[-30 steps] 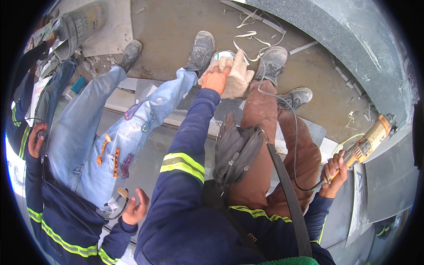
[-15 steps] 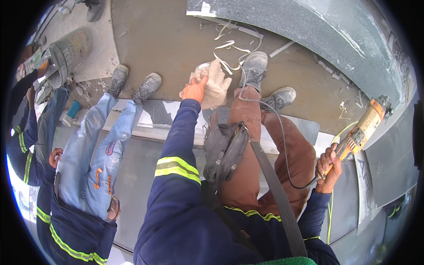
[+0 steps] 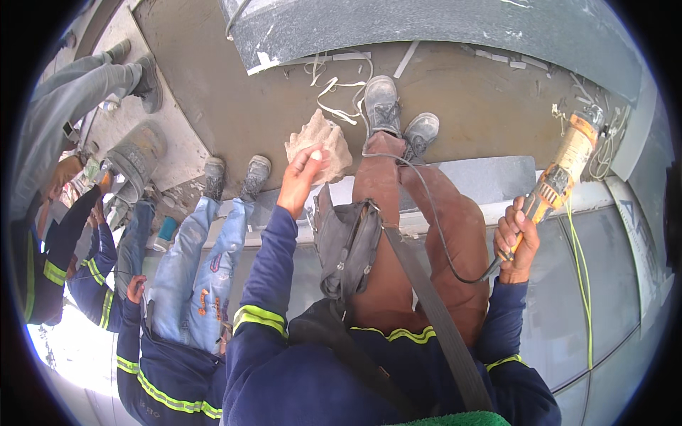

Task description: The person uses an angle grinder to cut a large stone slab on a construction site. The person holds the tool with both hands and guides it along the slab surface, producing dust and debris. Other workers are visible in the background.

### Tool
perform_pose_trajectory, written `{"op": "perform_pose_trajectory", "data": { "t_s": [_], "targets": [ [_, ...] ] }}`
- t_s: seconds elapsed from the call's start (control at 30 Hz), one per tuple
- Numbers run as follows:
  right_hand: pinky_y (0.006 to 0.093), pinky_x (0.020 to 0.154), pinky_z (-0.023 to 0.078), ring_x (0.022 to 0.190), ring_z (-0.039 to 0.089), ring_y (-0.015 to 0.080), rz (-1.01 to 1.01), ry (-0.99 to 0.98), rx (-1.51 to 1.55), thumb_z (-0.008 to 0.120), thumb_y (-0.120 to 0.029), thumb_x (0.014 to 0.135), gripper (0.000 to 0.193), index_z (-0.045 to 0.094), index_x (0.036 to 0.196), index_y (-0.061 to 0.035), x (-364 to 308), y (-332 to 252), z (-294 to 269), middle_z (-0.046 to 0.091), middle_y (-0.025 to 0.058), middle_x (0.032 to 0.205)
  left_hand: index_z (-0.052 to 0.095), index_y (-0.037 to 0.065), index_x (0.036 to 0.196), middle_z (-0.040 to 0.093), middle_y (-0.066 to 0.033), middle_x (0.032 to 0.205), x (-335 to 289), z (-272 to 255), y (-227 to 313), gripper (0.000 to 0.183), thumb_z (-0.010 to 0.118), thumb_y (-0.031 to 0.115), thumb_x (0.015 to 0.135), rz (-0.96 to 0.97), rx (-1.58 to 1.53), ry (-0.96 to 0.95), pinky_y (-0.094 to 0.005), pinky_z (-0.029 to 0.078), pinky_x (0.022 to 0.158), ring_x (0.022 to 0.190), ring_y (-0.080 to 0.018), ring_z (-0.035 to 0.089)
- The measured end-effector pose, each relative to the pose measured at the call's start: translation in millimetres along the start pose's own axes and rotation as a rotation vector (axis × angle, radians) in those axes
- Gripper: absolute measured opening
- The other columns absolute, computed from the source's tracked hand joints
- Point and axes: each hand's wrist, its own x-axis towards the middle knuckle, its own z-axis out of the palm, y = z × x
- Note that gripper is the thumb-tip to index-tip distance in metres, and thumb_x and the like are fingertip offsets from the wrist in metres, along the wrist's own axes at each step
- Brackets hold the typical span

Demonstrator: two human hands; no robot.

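Note:
My left hand (image 3: 301,182) is closed on a crumpled beige rag (image 3: 327,145), held in front of my boots. The thumb lies on top and its tip looks white; the other fingers are mostly hidden behind the cloth. Out to the right, my right hand (image 3: 518,238) grips the rear handle of a yellow and grey power grinder (image 3: 568,160). Its head points up and away from me, and dust covers the body. A grey cord (image 3: 455,238) runs from the handle across my brown trousers.
A large grey stone-like sheet (image 3: 426,35) lies at the far side. Loose white strips (image 3: 334,92) are on the brown floor by my boots (image 3: 382,99). At left, co-workers sit or stand near a dusty bucket (image 3: 138,156). A yellow-green cord (image 3: 582,284) hangs at right.
The view has shifted, showing more co-workers at left. My left hand has turned, so its thumb now shows on the rag. The grinder stays in my right hand, tilted more upright.

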Motion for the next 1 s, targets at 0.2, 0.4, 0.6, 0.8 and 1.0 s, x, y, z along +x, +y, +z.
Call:
{"op": "perform_pose_trajectory", "data": {
  "t_s": [0.2, 0.4, 0.6, 0.8, 1.0],
  "targets": [
    [0.0208, 0.038, 0.039, 0.05, 0.041, 0.0045, -0.064, -0.031, 0.134, 0.06, -0.008, 0.099, 0.017, 0.049, 0.112, -0.0051, -19.9, -26.1, -25.0, 0.043, -0.002, 0.074, 0.078, 0.004, 0.11, 0.076, -0.0175, 0.104, -71.8, 76.9, 110.0, 0.049, 0.056, 0.048, 0.107, 0.364, 0.686, -0.576, -0.0416, 0.053, 0.091, 0.101, -0.0306, 0.072],
    [0.0196, 0.037, 0.037, 0.049, 0.04, 0.0039, -0.274, -0.071, 0.254, 0.061, -0.009, 0.097, 0.017, 0.05, 0.11, -0.0056, -51.9, -63.4, -46.7, 0.044, -0.0021, 0.074, 0.079, 0.004, 0.094, 0.073, -0.0231, 0.084, -97.6, 101.0, 186.6, 0.064, 0.052, 0.062, 0.102, 0.323, 1.038, -0.597, -0.048, 0.053, 0.08, 0.083, -0.0422, 0.069],
    [0.0194, 0.037, 0.037, 0.048, 0.04, 0.0033, -0.465, 0.081, 0.205, 0.061, -0.009, 0.098, 0.017, 0.05, 0.11, -0.0048, -70.2, -83.8, -42.0, 0.043, -0.0025, 0.072, 0.08, 0.009, 0.109, 0.076, -0.0237, 0.097, -103.0, 73.7, 190.1, 0.064, 0.053, 0.066, 0.099, 0.132, 1.312, -0.703, -0.0469, 0.055, 0.09, 0.096, -0.0435, 0.071],
    [0.0195, 0.038, 0.038, 0.048, 0.041, 0.0044, -0.517, 0.073, 0.343, 0.058, -0.007, 0.099, 0.019, 0.048, 0.114, -0.0013, -50.3, -45.9, -15.7, 0.043, -0.0014, 0.073, 0.08, 0.005, 0.107, 0.077, -0.0164, 0.096, -70.1, 5.8, 242.5, 0.061, 0.059, 0.062, 0.1, -0.117, 1.258, -0.762, -0.0414, 0.054, 0.09, 0.095, -0.0313, 0.072],
    [0.0204, 0.038, 0.041, 0.049, 0.043, 0.0053, -0.506, -0.003, 0.455, 0.056, -0.005, 0.1, 0.02, 0.045, 0.116, 0.0003, 15.8, 15.7, 12.1, 0.043, -0.0002, 0.075, 0.078, 0.0, 0.103, 0.074, -0.0066, 0.09, -3.6, -109.3, 275.8, 0.055, 0.067, 0.054, 0.1, -0.278, 1.049, -0.756, -0.036, 0.052, 0.087, 0.09, -0.0165, 0.065]
  ]
}}
